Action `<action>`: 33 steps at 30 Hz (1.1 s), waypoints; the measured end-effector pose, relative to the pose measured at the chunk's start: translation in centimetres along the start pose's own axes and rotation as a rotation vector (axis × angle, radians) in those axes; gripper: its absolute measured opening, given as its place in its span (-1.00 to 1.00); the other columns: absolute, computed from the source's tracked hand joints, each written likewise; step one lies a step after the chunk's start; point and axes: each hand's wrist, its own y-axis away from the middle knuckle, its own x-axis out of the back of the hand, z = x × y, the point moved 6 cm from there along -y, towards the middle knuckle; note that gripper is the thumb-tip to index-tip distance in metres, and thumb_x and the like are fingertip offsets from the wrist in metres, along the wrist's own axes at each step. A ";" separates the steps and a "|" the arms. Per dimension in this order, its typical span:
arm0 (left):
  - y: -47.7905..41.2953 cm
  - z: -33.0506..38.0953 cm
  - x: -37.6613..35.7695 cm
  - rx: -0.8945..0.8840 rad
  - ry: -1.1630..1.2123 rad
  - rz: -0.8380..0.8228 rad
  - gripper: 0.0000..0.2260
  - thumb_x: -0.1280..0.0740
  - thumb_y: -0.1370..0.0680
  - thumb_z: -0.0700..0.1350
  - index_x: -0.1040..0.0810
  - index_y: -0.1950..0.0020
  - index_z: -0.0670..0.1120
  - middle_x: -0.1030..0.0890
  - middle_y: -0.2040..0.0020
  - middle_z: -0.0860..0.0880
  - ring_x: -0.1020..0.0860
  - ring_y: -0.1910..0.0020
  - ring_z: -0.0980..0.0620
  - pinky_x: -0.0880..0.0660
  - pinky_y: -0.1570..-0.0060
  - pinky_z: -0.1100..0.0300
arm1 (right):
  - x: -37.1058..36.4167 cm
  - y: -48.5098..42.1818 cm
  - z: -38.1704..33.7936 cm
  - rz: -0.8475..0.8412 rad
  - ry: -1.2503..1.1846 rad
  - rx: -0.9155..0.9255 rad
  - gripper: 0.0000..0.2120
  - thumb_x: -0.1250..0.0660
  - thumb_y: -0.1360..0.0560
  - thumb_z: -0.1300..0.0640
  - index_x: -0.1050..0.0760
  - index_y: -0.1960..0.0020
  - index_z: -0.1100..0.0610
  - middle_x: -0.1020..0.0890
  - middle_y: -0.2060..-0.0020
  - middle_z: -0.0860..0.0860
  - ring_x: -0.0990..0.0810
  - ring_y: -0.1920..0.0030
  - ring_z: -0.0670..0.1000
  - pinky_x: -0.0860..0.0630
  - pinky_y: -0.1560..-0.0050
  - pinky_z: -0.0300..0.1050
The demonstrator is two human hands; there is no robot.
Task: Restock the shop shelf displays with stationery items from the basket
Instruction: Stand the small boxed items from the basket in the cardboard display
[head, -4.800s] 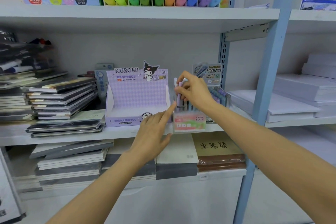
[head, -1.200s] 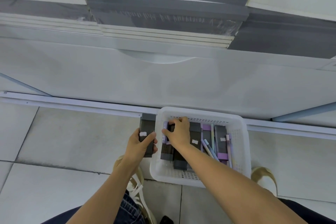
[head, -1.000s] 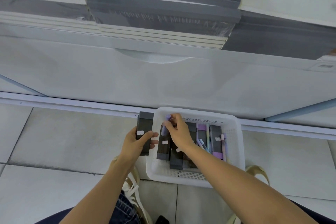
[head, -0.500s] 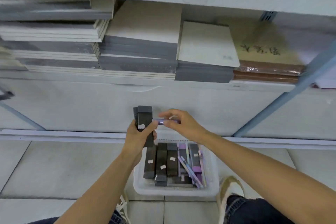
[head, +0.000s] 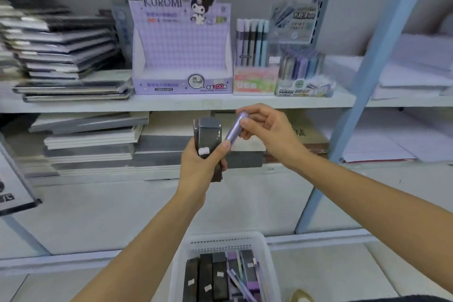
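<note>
Glossy dark plastic boxes (head: 207, 135) with small white paper stickers, gripped in the left hand (head: 201, 167). Smooth lilac pen (head: 232, 130) with a satin sheen, pinched in the right hand (head: 267, 127). White perforated plastic for the basket (head: 220, 236), faintly shiny. Matt printed card for the Kuromi display box (head: 181, 44) near the front edge of the shelf (head: 171, 104). Painted metal, smooth and matt, for that shelf and the blue upright (head: 353, 115). Smooth pale floor tiles (head: 331, 274).

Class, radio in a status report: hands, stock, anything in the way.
Left hand grips dark boxes. Right hand pinches purple pen. Nothing blocks Kuromi display.
</note>
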 end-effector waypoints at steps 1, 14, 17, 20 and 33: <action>-0.3 1.2 -1.2 -0.009 0.014 -0.026 -0.72 -0.47 -0.48 -0.07 -0.53 -0.10 -0.16 -0.66 0.24 -0.07 -0.53 0.40 0.03 -0.55 0.35 0.16 | 1.0 -0.4 -1.2 0.031 0.012 0.026 -0.82 -0.31 -0.55 0.28 -0.52 -0.15 0.24 -0.66 0.09 0.13 -0.64 0.17 -0.04 -0.56 0.13 -0.23; -4.0 9.7 -10.0 -0.073 0.082 -0.278 -0.87 -0.22 -0.64 -0.17 -0.48 -0.17 -0.13 -0.70 0.10 -0.08 -0.63 0.25 0.02 -0.62 0.21 0.16 | 16.5 -5.3 -10.1 0.520 0.396 0.220 -0.92 -0.36 -0.53 0.24 -0.51 -0.01 0.19 -0.59 0.20 0.05 -0.61 0.13 0.07 -0.62 0.09 -0.12; -4.6 10.0 -10.3 -0.096 0.047 -0.267 -0.80 -0.26 -0.63 -0.15 -0.46 -0.23 -0.15 -0.71 0.05 -0.06 -0.68 0.17 0.03 -0.61 0.21 0.19 | 18.8 -5.5 -8.9 0.588 0.531 0.172 -0.86 -0.38 -0.52 0.23 -0.54 -0.05 0.24 -0.60 0.18 0.09 -0.60 0.13 0.09 -0.61 0.01 0.02; -5.0 9.9 -10.5 -0.105 0.017 -0.267 -0.76 -0.29 -0.61 -0.13 -0.46 -0.26 -0.17 -0.72 0.05 -0.05 -0.69 0.13 0.01 -0.63 0.08 0.11 | 19.8 -5.5 -7.3 0.578 0.644 0.091 -0.84 -0.40 -0.51 0.19 -0.56 -0.07 0.21 -0.63 0.12 0.14 -0.62 0.10 0.16 -0.59 -0.04 0.10; -6.2 9.6 -11.6 -0.082 0.081 -0.316 -0.76 -0.32 -0.59 -0.18 -0.50 -0.24 -0.19 -0.72 0.04 -0.08 -0.69 0.16 -0.01 -0.59 0.22 0.22 | 19.7 -7.7 -5.3 0.417 0.844 0.032 -0.81 -0.44 -0.48 0.18 -0.54 -0.06 0.18 -0.65 0.20 0.10 -0.57 0.21 0.03 -0.52 0.08 -0.12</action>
